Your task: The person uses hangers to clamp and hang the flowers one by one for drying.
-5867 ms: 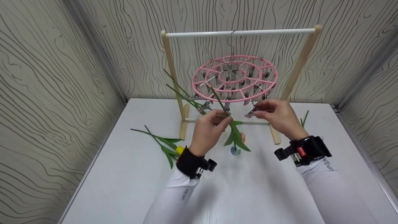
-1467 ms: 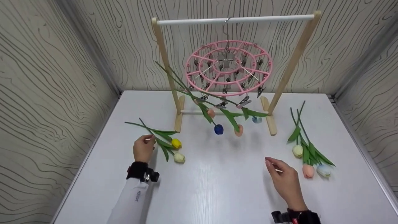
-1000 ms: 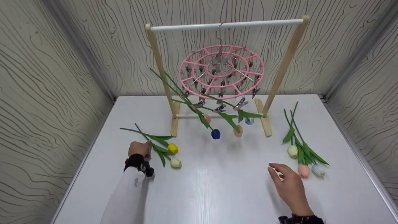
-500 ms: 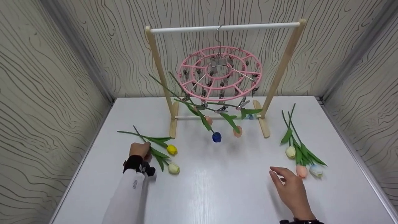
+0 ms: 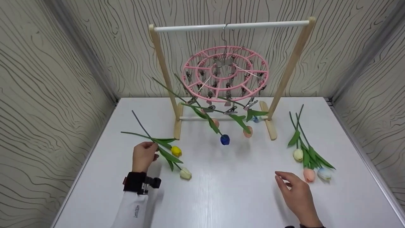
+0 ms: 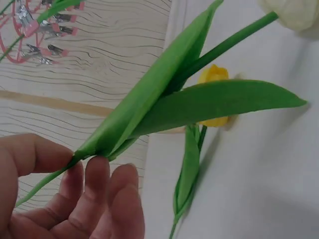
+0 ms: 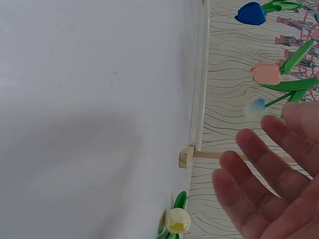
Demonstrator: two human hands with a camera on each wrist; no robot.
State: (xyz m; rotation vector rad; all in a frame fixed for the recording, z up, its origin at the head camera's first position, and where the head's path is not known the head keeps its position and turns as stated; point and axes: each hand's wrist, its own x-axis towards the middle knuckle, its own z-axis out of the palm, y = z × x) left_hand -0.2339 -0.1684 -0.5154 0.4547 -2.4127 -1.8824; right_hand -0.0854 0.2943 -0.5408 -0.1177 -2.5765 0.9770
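Observation:
My left hand (image 5: pixel 144 155) pinches the stem of a white artificial tulip (image 5: pixel 185 174) just below its leaves, between thumb and fingertips. In the left wrist view its green leaves (image 6: pixel 149 94) rise clear of the table, the bloom cut off by the frame edge. A yellow tulip (image 5: pixel 176 151) lies on the table behind it. My right hand (image 5: pixel 299 196) hovers over the table at front right, fingers loosely bent and holding nothing. From a pink round clip hanger (image 5: pixel 225 74) hang several tulips, among them a blue one (image 5: pixel 225 139) and a peach one (image 5: pixel 247 131).
The hanger hooks onto the white bar (image 5: pixel 190 28) of a wooden-legged rack (image 5: pixel 294 60). At the right lie a white tulip (image 5: pixel 298 155), a peach tulip (image 5: pixel 309 174) and a pale blue tulip (image 5: pixel 324 174). Patterned walls (image 5: pixel 63 95) enclose the table (image 5: pixel 205 202).
The pale blue tulip my left hand held at the hanger now hangs from a clip. Since then my left hand moved left, gripped the white tulip and raised it slightly; my right hand withdrew.

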